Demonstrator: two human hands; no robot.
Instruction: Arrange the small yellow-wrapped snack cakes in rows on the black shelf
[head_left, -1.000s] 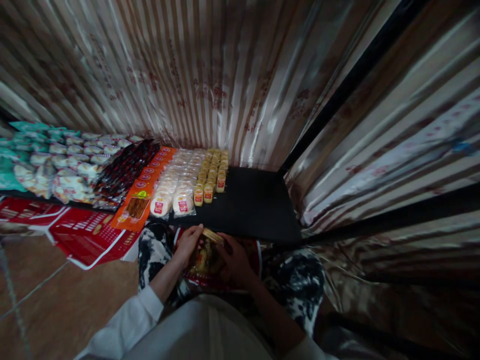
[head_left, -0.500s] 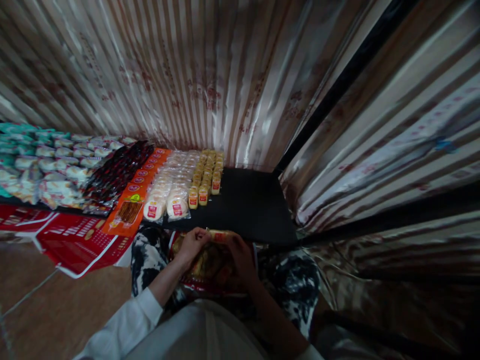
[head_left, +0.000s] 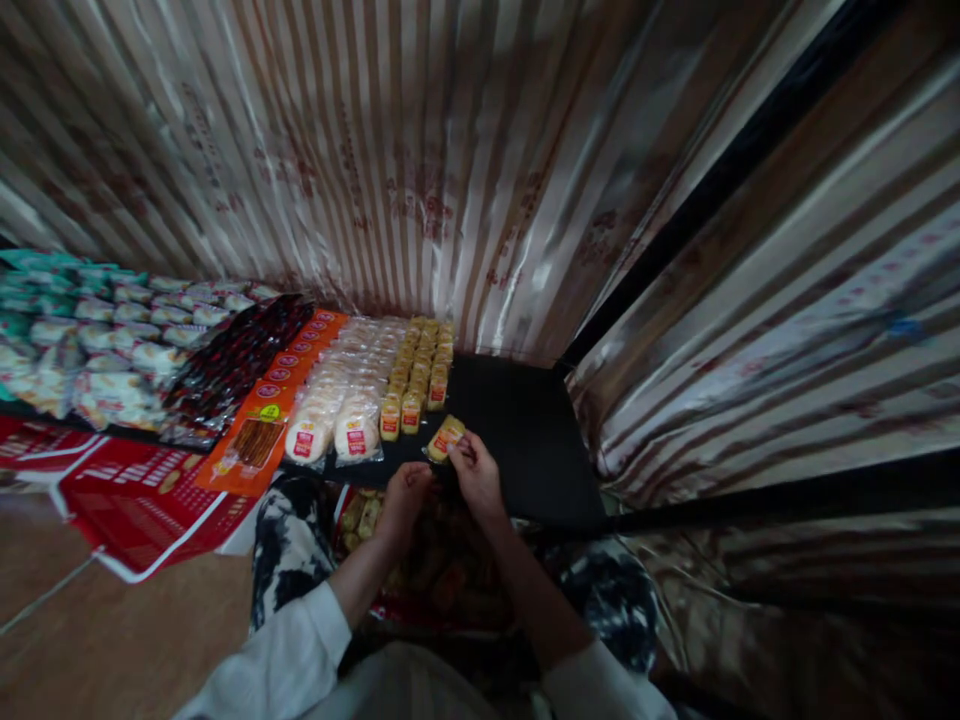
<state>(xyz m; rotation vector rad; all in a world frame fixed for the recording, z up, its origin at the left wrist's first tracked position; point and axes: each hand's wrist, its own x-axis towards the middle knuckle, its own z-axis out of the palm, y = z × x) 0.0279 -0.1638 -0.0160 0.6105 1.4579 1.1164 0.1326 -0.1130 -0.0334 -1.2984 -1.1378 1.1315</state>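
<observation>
A small yellow wrapped pastry (head_left: 446,438) with a red and orange label is pinched at its right side by the thumb and fingers of my right hand (head_left: 478,475). It is just over the front part of the black shelf (head_left: 525,430). My left hand (head_left: 407,492) is curled closed beside it, nearer my lap, and nothing shows in its fingers. Below both hands an open bag (head_left: 360,515) of similar yellow packets rests on my lap, partly hidden by my arms. Matching yellow pastries (head_left: 412,375) stand in rows on the shelf, left of the held one.
Left of the yellow rows lie round white wrapped cakes (head_left: 356,435), an orange snack packet (head_left: 255,440), dark packets (head_left: 232,360) and white packets (head_left: 120,390). A striped, shiny curtain (head_left: 420,150) hangs behind. A black pole (head_left: 645,265) slants at the right. Red printed sheeting (head_left: 157,510) hangs under the shelf.
The pastry, held in both hands over the bag before, has moved forward to the shelf in my right hand alone. My left hand has let go of it. The view has shifted slightly.
</observation>
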